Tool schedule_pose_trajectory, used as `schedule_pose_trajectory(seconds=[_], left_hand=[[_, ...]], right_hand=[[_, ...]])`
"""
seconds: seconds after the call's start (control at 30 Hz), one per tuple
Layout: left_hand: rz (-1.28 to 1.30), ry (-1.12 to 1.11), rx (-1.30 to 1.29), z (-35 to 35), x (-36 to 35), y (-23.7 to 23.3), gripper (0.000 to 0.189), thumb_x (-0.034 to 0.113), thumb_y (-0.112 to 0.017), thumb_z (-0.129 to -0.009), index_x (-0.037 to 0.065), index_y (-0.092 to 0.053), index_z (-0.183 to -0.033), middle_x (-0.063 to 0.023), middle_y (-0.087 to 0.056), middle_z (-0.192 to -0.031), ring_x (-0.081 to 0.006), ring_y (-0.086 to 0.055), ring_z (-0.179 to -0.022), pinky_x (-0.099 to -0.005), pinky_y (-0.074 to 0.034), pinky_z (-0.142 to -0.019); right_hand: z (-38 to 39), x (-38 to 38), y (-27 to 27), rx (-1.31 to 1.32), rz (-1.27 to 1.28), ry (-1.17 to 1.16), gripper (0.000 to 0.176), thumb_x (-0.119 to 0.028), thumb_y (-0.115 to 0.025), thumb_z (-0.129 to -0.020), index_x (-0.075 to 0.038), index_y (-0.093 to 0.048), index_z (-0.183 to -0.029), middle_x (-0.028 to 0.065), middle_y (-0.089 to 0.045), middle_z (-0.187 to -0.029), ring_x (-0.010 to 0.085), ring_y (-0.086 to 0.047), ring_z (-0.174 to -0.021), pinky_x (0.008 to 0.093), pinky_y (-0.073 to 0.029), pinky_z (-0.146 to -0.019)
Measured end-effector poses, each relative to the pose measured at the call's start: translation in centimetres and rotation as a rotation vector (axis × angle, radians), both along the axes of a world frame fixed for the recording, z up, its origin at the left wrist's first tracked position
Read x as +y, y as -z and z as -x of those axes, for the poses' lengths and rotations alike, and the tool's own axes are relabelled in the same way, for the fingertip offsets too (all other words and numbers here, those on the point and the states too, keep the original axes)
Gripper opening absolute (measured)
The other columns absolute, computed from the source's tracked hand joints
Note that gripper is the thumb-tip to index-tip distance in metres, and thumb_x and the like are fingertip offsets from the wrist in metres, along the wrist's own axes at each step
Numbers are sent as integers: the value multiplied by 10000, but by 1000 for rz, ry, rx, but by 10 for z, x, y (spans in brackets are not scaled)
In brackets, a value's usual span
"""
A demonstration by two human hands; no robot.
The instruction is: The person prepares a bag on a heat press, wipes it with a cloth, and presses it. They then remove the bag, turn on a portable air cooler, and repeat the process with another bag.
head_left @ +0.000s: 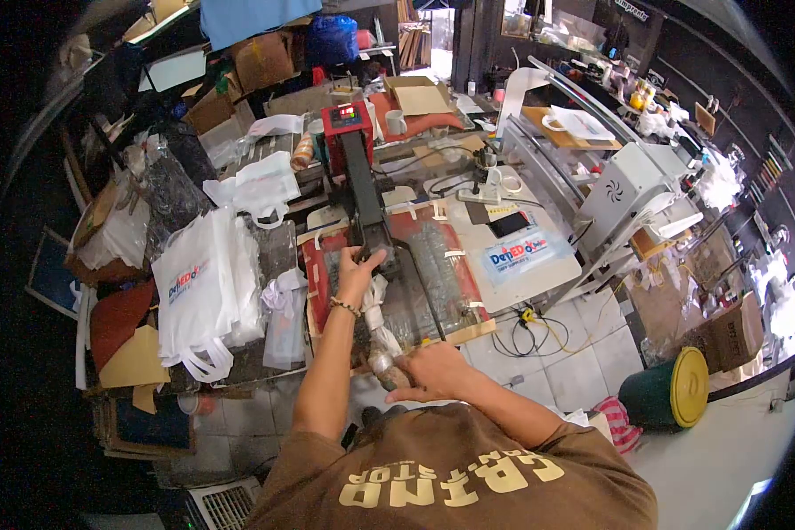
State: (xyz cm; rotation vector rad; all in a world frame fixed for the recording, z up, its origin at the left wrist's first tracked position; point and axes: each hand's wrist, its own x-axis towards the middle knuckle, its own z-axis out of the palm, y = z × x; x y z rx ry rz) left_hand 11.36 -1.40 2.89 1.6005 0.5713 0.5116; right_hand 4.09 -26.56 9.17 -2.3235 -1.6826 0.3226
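My left hand [357, 276] is at the front end of the dark arm of a heat press [362, 181], its fingers closed around a part there. The red control box [348, 119] of the press is at the back. My right hand [435, 371] is bent near the table's front edge, beside a wrapped handle [384, 362] with white cloth wound along it; its fingers curl over the handle's end. Under the press arm lies a plastic-covered board with a red border [459, 274]. Printed white bags [199, 283] are stacked to the left. A printed transfer sheet [521, 256] lies to the right.
A black phone [509, 223] and a power strip [480, 193] are on the white board at right. A grey machine [627, 185] stands beyond them. Cables [530, 316] lie on the tiled floor near a green bin with a yellow lid [689, 387].
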Motion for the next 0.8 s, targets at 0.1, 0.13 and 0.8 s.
schedule_pose_trajectory(seconds=[0.1,0.13,0.8], left_hand=[[-8,-11,15,3,-4,-9,594,295,-890,-781,7,-526,-1152,-94,-632,-1054,-192,-590,-929,-342,-483,-855],[5,-14,26,5,-6,-12,593,298,-889,-780,5,-532,-1151,-95,-635,-1055,-197,-592,-931,-348,-481,-857],[-33,55,51,-12,23,-21,421,247,-861,-771,13,-597,-1000,-78,-673,-948,-175,-616,-841,-341,-489,-795]], right_hand=[[-2,-1,1,11,15,-26,768,-799,-618,-770,-63,-729,-957,177,-709,-771,385,-711,-717,493,-564,-653],[-2,-1,2,7,16,-31,767,-794,-642,-754,-64,-726,-973,173,-710,-783,381,-713,-727,489,-564,-656],[-7,-2,-47,-47,-2,-58,723,-771,-689,-718,-107,-737,-1002,152,-695,-713,376,-714,-696,488,-566,-634]])
